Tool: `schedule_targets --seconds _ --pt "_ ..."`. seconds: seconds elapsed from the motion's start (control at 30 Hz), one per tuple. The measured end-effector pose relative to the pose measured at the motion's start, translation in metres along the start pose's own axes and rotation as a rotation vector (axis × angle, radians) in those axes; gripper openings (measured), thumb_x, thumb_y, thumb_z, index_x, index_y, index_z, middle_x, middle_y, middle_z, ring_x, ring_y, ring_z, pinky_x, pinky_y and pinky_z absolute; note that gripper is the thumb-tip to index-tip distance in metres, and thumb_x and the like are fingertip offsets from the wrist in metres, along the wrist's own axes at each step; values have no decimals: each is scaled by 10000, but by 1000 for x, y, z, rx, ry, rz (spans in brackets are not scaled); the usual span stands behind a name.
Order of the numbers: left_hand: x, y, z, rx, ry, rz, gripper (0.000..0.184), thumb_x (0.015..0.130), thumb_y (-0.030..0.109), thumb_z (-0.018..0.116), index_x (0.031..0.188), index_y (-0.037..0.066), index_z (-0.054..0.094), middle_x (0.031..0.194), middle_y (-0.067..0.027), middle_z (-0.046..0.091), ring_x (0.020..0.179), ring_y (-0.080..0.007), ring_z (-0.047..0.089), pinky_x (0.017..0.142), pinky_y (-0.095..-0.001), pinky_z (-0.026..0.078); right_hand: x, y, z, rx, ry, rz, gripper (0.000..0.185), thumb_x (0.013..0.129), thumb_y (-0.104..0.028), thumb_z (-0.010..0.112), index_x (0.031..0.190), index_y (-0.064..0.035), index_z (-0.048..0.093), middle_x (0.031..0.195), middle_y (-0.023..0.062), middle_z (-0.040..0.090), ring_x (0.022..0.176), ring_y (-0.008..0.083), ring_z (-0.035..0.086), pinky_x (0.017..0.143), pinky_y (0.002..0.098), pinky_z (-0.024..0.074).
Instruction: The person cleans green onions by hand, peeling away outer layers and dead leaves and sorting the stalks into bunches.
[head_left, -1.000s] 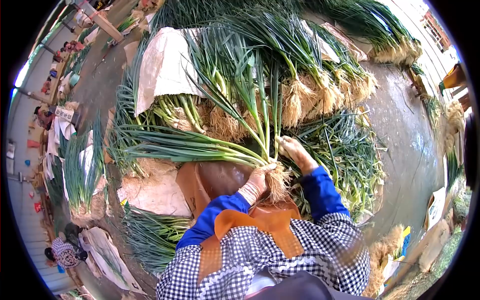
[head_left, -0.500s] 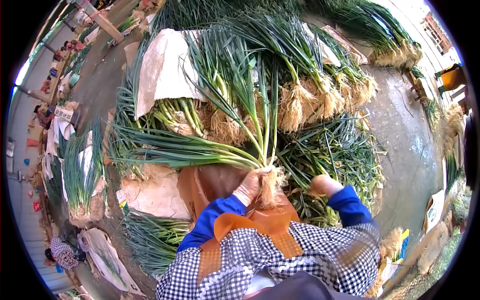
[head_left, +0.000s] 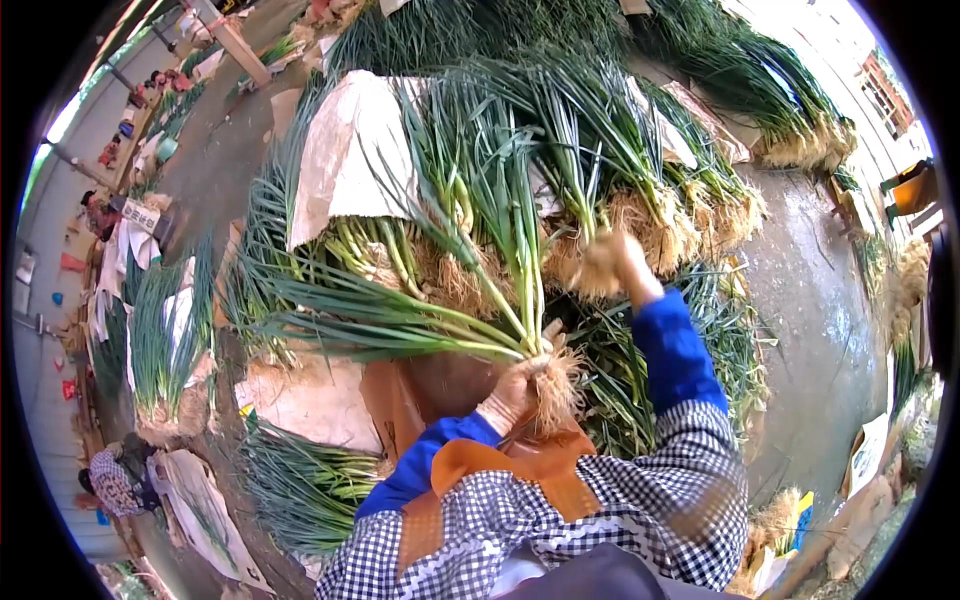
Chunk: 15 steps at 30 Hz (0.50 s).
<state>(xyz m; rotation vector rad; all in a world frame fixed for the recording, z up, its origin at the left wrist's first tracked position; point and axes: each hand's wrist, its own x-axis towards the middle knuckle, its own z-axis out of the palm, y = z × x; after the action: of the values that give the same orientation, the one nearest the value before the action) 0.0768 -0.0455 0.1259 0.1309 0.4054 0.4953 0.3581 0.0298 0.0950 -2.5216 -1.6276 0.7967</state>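
My left hand [head_left: 512, 392] is closed around the root end of a small bunch of green garlic [head_left: 528, 335]. Its long flat leaves fan out to the left and upward, and the pale roots [head_left: 560, 390] hang beside my fingers. My right hand [head_left: 618, 262] is stretched forward to the root ends of the garlic pile [head_left: 640, 225]. Motion blurs its fingers, so whether they grip a stalk cannot be made out. Below that arm lies a heap of loose green leaves [head_left: 620, 390].
A white sack [head_left: 355, 150] covers part of the pile. More green garlic lies at the lower left [head_left: 310, 480] and far right [head_left: 800, 140]. Wet concrete floor [head_left: 815, 290] runs along the right. A person [head_left: 120, 475] is at the lower left.
My right hand has moved up and forward from above the loose leaves to the roots of the pile. The left hand keeps its bunch, shifted slightly lower in view.
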Motion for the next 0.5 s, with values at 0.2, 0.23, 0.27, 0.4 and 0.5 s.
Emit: schedule_targets --seconds 0.2,0.23,0.27,0.4,0.5 --pt "13 -26 -57 96 205 -155 186 817 29 573 1001 15 558 857 -91 595 782 -229 597 744 -365 510 -110 -41 103 1073 -92 73 268 836 -262 640 871 3 652 743 16 655 606 142 567 617 285 489" --pt "16 -31 -68 28 207 -182 201 812 27 579 1012 20 559 869 -94 601 797 -243 599 759 -371 507 -96 -40 112 802 157 49 310 866 -346 561 856 -48 645 681 83 646 573 228 594 589 337 488" --pt "13 -32 -66 66 184 -125 237 820 52 573 1054 21 559 898 -111 607 807 -252 601 763 -378 506 -95 -43 106 546 405 -32 392 883 -430 506 801 -69 634 643 142 604 563 302 567 557 365 463" --pt "15 -28 -59 70 195 -41 304 831 124 565 1111 7 552 945 -130 612 824 -249 602 766 -375 511 -114 -69 108 490 548 -35 377 906 -393 491 724 -91 627 626 129 587 542 277 560 515 361 442" --pt "12 -21 -59 -1 205 -16 277 832 133 564 1077 3 562 973 -117 619 837 -243 611 775 -376 517 -172 -58 106 766 538 -216 323 903 -309 524 684 -91 616 619 121 592 531 239 567 507 339 440"
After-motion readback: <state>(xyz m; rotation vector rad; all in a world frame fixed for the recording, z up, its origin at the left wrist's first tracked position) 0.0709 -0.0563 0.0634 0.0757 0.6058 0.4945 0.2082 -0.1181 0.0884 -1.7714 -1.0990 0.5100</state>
